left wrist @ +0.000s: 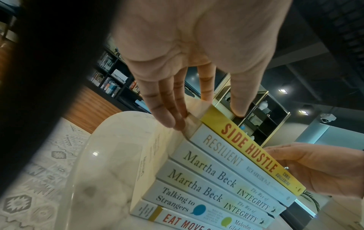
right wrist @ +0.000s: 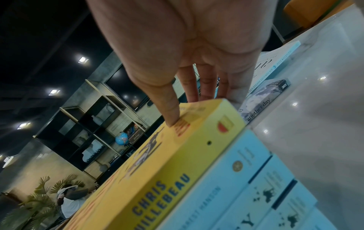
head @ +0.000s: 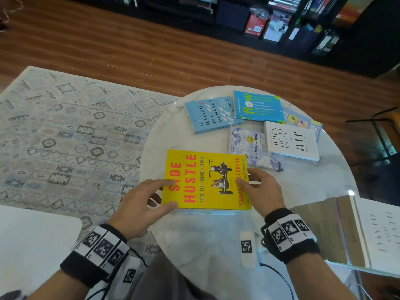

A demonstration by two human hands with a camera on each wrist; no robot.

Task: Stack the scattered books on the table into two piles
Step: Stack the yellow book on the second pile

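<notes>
Head view: yellow book [head: 205, 180] lay on top of near pile [left wrist: 212, 179] on round marble bench [head: 194, 245], both grips on it. Left hand [head: 138, 204] pinched left edge, thumb on cover; right hand [head: 262, 189] likewise on right edge. Risk: glossy paperback covers sliding, tall pile skewing if nudged unevenly. Four or so books [head: 251, 124] still scattered far right; count probably incomplete.

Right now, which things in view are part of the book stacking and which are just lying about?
Job:
- yellow Side Hustle book, top of the pile, held by left hand and right hand
- loose books: Making of a Manager, flow, another day, When Breath Becomes Air
- marble table

Lying about:
- patterned rug
- bookshelves
</notes>
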